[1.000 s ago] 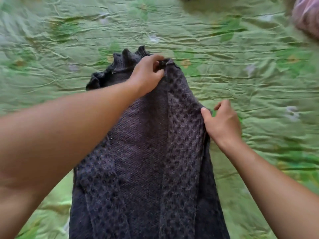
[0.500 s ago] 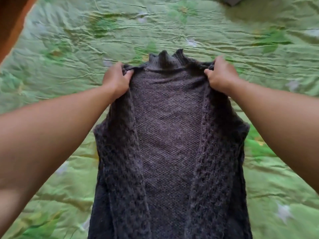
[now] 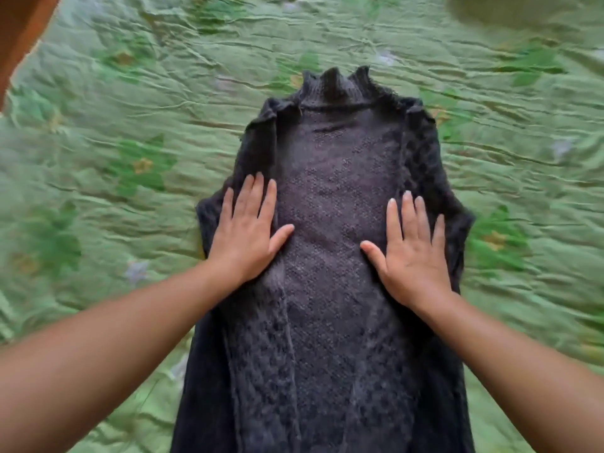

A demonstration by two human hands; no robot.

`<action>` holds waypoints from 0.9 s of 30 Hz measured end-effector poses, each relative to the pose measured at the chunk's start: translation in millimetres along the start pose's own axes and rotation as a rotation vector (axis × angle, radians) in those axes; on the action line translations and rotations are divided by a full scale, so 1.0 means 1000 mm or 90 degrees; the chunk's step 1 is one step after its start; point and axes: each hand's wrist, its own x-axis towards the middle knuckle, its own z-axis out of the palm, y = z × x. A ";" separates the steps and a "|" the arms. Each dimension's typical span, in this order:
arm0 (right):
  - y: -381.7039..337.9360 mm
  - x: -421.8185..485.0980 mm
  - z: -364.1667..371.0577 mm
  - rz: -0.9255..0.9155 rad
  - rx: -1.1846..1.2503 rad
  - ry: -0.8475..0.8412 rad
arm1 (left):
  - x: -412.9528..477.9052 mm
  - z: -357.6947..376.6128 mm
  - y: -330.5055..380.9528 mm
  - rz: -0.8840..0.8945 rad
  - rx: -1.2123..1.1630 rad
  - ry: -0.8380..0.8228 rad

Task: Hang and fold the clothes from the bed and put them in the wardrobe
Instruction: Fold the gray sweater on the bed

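Cardigan (image 3: 330,322), dark grey-purple knit, lying opened out on a creased green floral bedspread (image 3: 130,109). Left of the cardigan, the bedspread runs on to the frame's edge, with a brown shape (image 3: 23,34), too blurred to identify, in the far upper corner. The cardigan's left front panel (image 3: 258,371), in a coarser openwork stitch, is turned outward. The left hand (image 3: 248,237) rests flat on it, fingers straight, thumb spread toward the centre. A finer-stitched back shows between the panels. The right hand (image 3: 413,253) lies flat at the inner edge of the right front panel (image 3: 421,152), fingers straight, thumb spread inward. Both hands are apart and grip nothing. Right of the cardigan, the bedspread again extends to the frame's edge. The long axis runs straight away from the person, with the ruffled collar (image 3: 333,89) at the far end. The lower part is nearest the person and is cut off by the frame's bottom edge. Beyond the collar the bedspread continues.
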 end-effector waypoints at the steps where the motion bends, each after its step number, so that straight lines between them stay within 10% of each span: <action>1: -0.001 0.003 0.002 0.007 0.004 0.001 | 0.003 0.000 0.001 -0.005 0.007 -0.001; 7: -0.016 -0.031 -0.006 0.009 0.056 0.005 | -0.040 -0.012 0.023 -0.037 -0.022 -0.011; 16: -0.016 -0.305 0.070 -0.227 -0.014 -0.066 | -0.321 0.048 0.029 0.240 0.029 -0.091; 27: 0.002 -0.351 0.071 -0.348 -0.051 -0.149 | -0.379 0.043 0.031 0.243 0.075 -0.216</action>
